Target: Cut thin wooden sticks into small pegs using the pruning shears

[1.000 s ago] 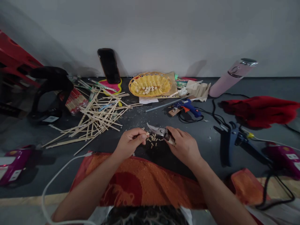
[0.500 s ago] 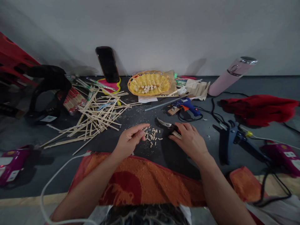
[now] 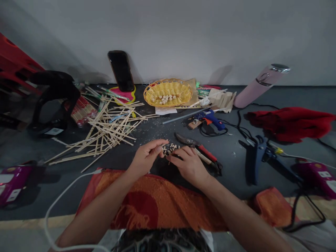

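My left hand (image 3: 148,154) is closed, its thumb and forefinger pinching a short wooden stick (image 3: 163,144) at the left edge of a small pile of cut stick pieces (image 3: 172,147). Over the right side of that pile reaches my right hand (image 3: 187,162), fingers apart and bent downward, the tips among the pieces and partly hiding them. Just beyond it, pruning shears (image 3: 207,153) with red and pale handles lie on the dark table, their blades pointing to the far left.
A yellow wicker basket (image 3: 168,92) holds several small pale pieces. Loose wooden sticks (image 3: 110,129) spread at left. A blue glue gun (image 3: 214,119), a pink bottle (image 3: 259,87), a red cloth (image 3: 291,122) and blue-handled pliers (image 3: 258,157) lie or stand to the right. A phone (image 3: 121,70) leans on the wall.
My right hand has let go of the pruning shears, leaving them on the table, and has moved left to the pile of pieces. My left hand keeps its pinch in nearly the same place.
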A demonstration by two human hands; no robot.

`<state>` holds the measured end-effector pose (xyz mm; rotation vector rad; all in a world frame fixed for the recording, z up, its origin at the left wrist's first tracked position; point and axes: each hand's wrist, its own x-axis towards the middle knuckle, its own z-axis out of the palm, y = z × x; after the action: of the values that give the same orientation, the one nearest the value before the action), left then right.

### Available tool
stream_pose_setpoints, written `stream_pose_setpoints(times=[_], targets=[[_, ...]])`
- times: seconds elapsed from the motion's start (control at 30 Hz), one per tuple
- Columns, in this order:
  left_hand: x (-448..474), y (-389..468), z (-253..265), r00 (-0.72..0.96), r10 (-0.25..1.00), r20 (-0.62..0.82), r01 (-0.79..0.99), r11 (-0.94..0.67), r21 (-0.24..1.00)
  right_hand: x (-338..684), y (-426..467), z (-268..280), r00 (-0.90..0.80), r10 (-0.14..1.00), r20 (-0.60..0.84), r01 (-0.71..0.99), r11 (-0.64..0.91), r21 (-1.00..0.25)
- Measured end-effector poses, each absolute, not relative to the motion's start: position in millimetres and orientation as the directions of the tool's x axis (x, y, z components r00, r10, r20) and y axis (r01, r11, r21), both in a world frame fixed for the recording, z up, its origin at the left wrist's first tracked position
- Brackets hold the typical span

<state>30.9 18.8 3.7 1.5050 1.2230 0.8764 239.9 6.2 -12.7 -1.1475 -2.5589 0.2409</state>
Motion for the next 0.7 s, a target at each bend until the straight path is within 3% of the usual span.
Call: stream_pose_setpoints(times=[0.4, 0.6, 0.7], targets=[[36, 19, 2, 0.247, 0.958, -0.146, 0.213, 0.093, 0.973, 236, 6, -13, -0.577, 0.784, 0.228, 0.700, 0.619, -0.357], [40, 13, 4, 0.297, 0.945, -0.136, 0.234, 0.066, 0.970, 242, 5, -5, -0.402, 0.827, 0.394, 0.567, 0.562, -0.601], [43, 9, 7, 0.343, 0.932, -0.120, 0.264, 0.027, 0.964, 242, 2, -1, -0.318, 0.841, 0.438, 0.532, 0.541, -0.652]])
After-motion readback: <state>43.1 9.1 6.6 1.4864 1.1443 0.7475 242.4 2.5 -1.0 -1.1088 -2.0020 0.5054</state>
